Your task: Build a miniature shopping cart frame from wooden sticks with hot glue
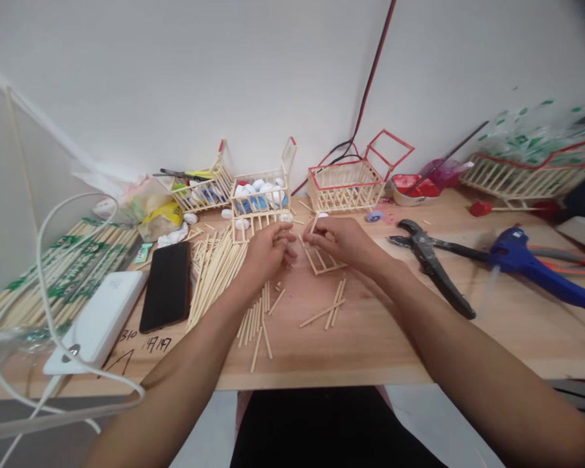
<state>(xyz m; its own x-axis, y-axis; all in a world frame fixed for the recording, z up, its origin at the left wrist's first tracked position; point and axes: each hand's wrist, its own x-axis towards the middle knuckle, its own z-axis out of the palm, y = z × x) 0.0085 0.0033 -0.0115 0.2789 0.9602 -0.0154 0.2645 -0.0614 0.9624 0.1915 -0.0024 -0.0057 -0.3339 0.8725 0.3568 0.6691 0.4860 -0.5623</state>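
My right hand (341,238) pinches a short wooden stick (314,223) that stands up between thumb and fingers. Just below it, a small ladder-like frame of wooden sticks (324,268) lies on the table, partly covered by that hand. My left hand (269,250) hovers to the left of the frame, its fingers loosely bent and apart, with nothing visible in them. Beneath the left forearm are a pile of long sticks (217,273) and several short cut sticks (252,320). A few more short sticks (329,311) lie crossed in front of the frame.
Stick-built toy carts (344,188) line the wall, one holding white and blue wheels (263,195). Rightward are a red paint bowl (416,188), black-handled pliers (431,263) and a blue glue gun (531,263). A phone (166,286) and white power bank (97,318) with cable lie left.
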